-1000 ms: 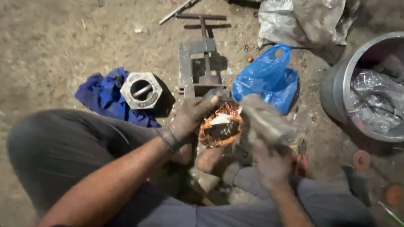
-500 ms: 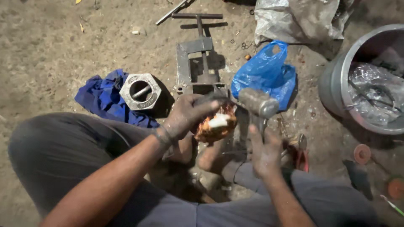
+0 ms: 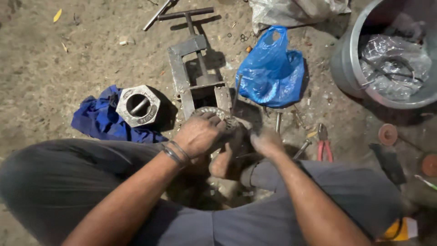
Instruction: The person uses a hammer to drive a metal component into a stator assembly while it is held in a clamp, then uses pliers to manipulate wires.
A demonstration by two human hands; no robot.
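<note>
The left hand [image 3: 200, 134] clamps a round motor winding [image 3: 223, 119] on the ground; the right hand [image 3: 266, 142] grips a thin rod [image 3: 236, 95] upright at its rim; the winding looks intact, so the work seems unfinished.

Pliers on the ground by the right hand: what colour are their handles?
Red handles on the pliers, seen in the head view.

Bare forearms; dark bands on left wrist [image 3: 174, 155]; grey trousers [image 3: 68, 182]; bare foot [image 3: 223, 161].

Round wound metal part [image 3: 218, 115] on ground, mostly covered by left hand [image 3: 200, 134].
</note>
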